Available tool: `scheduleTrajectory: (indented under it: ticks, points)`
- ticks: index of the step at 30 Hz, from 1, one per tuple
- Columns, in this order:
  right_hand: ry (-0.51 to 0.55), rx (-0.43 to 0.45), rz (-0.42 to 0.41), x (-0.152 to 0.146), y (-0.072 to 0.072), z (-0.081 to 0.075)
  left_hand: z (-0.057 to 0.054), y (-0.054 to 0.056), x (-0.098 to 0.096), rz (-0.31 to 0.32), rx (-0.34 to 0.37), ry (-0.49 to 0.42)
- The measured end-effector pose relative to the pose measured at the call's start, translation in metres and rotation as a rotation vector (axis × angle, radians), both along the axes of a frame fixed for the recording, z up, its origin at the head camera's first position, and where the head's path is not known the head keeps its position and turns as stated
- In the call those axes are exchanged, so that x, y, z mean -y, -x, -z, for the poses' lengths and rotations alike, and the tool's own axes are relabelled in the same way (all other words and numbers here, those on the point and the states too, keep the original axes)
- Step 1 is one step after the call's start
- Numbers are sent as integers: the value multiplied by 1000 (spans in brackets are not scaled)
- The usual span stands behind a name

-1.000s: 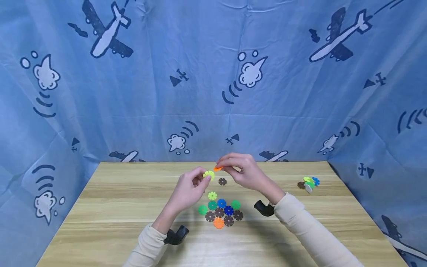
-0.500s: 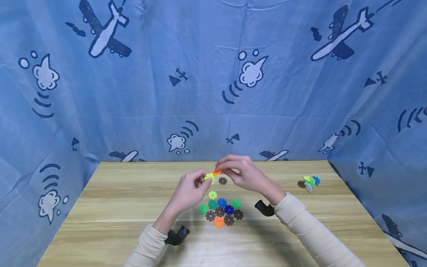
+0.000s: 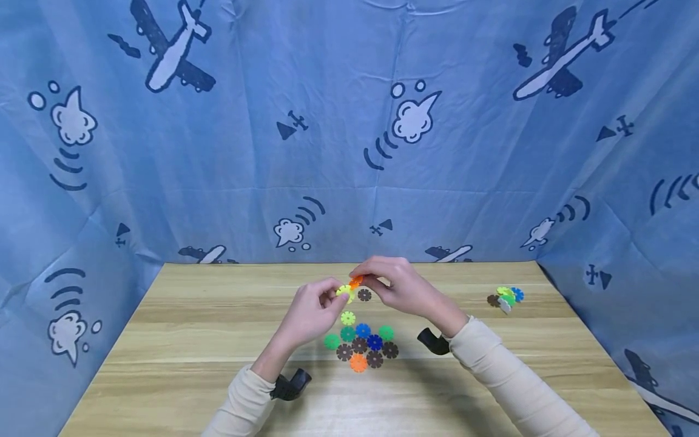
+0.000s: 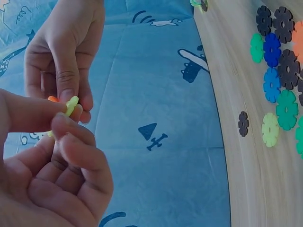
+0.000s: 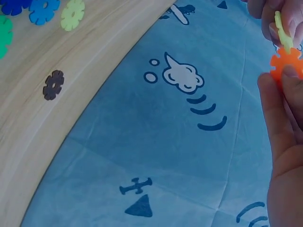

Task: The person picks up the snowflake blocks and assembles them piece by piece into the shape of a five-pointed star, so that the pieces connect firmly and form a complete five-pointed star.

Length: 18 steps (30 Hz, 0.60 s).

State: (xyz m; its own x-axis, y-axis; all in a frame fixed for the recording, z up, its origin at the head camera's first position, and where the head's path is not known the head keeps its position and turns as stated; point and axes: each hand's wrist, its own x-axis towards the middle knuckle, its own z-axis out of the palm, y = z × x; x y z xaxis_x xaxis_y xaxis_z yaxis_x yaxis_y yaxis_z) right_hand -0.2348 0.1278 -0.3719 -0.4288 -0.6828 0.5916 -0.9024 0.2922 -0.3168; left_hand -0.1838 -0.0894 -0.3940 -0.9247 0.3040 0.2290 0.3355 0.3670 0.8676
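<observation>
My left hand (image 3: 310,311) pinches a yellow-green notched plastic disc (image 3: 344,292) between thumb and forefinger, above the far part of the table. From the other side, my right hand (image 3: 403,286) pinches an orange notched disc (image 3: 356,282). In the right wrist view the orange disc (image 5: 283,62) meets the edge of the yellow-green disc (image 5: 283,32), the two standing at an angle to each other. How deeply their notches engage cannot be told. The left wrist view shows mostly fingers around the yellow-green disc (image 4: 71,106). Below the hands lies a single brown disc (image 3: 364,295).
Nearer me on the wooden table (image 3: 180,340) lies a flat cluster of green, blue, brown and orange discs (image 3: 358,346), with a yellow-green disc (image 3: 347,318) at its far end. A small mixed pile (image 3: 505,298) sits at the right. Behind the table hangs a blue curtain (image 3: 338,152).
The right hand has come slightly down and left, bringing the orange disc against the yellow-green one. The orange disc has turned to show more of its face. The left hand has shifted slightly right.
</observation>
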Motion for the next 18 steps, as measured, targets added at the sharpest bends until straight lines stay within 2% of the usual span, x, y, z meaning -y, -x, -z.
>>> scheduleTrajectory:
  ticks: [9,18]
  points:
    - [-11,-11,-2,5,-8,0,1,-5,-1,-32,49,-30]
    - [-62,-59,41,10,-20,2,2,-12,1,-69,26,-27]
